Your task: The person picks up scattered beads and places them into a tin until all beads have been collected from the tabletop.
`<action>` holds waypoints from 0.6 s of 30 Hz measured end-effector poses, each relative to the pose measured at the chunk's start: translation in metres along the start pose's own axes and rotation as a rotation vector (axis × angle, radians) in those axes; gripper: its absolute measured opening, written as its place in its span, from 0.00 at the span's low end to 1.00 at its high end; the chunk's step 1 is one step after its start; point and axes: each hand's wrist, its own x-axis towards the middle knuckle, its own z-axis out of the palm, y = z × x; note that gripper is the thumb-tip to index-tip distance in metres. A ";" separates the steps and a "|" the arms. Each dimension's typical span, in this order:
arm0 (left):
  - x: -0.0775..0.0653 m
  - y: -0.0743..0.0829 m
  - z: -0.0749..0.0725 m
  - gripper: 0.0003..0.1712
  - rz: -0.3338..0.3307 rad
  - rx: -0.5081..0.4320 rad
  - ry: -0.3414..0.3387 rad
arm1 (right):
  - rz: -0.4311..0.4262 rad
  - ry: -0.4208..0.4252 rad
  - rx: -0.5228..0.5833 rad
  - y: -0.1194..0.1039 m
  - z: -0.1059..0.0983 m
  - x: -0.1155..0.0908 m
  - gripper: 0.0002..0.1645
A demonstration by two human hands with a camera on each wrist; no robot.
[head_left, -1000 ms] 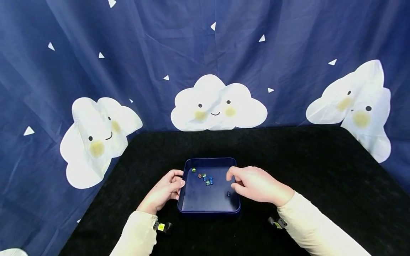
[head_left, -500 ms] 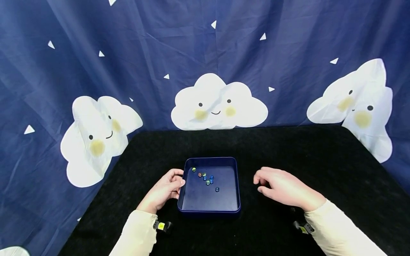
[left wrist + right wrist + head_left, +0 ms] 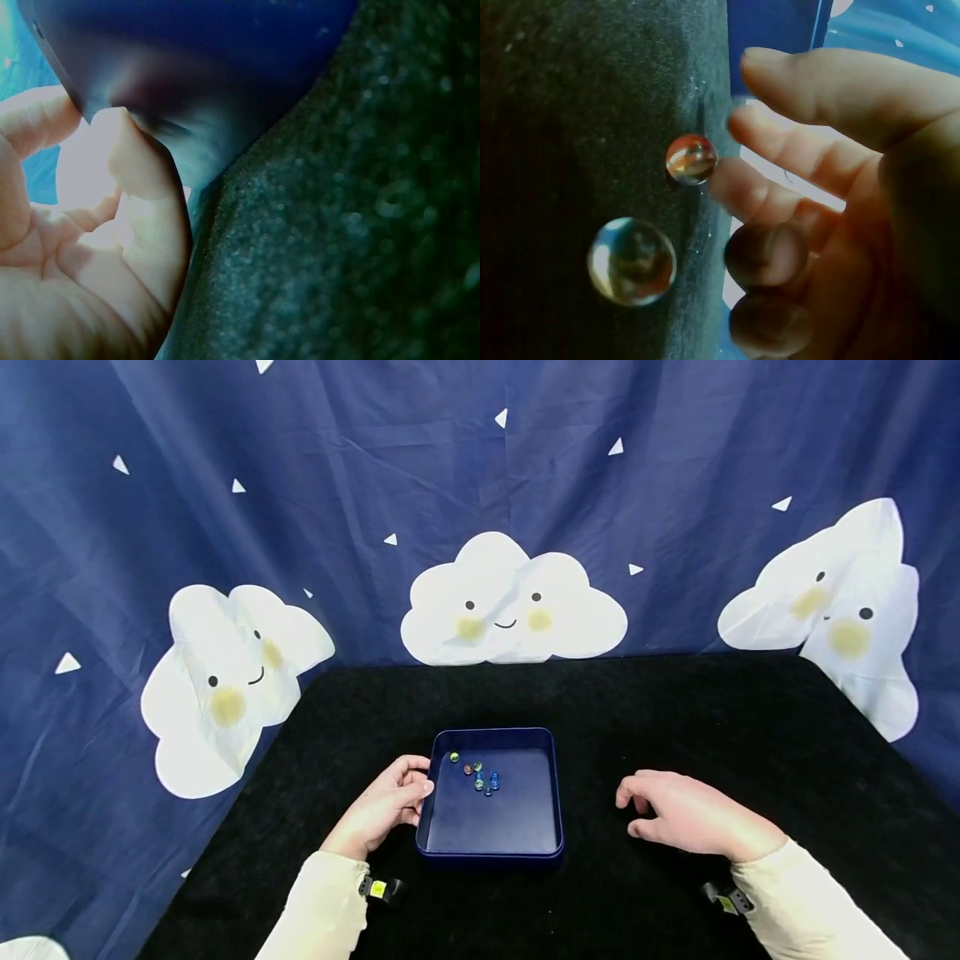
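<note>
My left hand (image 3: pixel 390 795) grips the left wall of a square dark-blue tray (image 3: pixel 491 857), thumb at the rim. In the left wrist view, its fingers (image 3: pixel 146 172) bend against the tray's outer side (image 3: pixel 225 67). Inside the tray lie several glass marbles, most in a loose cluster (image 3: pixel 480 785). A yellow-green marble (image 3: pixel 454 757) lies apart near the back left corner. To the tray's right, my right hand (image 3: pixel 693 814) hovers low with loosely bent fingers, holding nothing visible. Close to its fingertips in the right wrist view lie an orange-red marble (image 3: pixel 691 159) and a clear marble (image 3: pixel 632 261).
Black cloth (image 3: pixel 600 710) covers the table. Behind it hangs a blue curtain (image 3: pixel 337 485) with white clouds. The two marbles by my right hand are hard to make out in the head view.
My right hand has withdrawn from above the tray to the right and slightly nearer. A dark marble in the tray has rolled left to the cluster. My left hand stays put.
</note>
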 end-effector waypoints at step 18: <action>-0.001 0.003 0.001 0.27 0.007 0.023 -0.009 | 0.063 -0.089 0.042 0.006 0.004 -0.001 0.19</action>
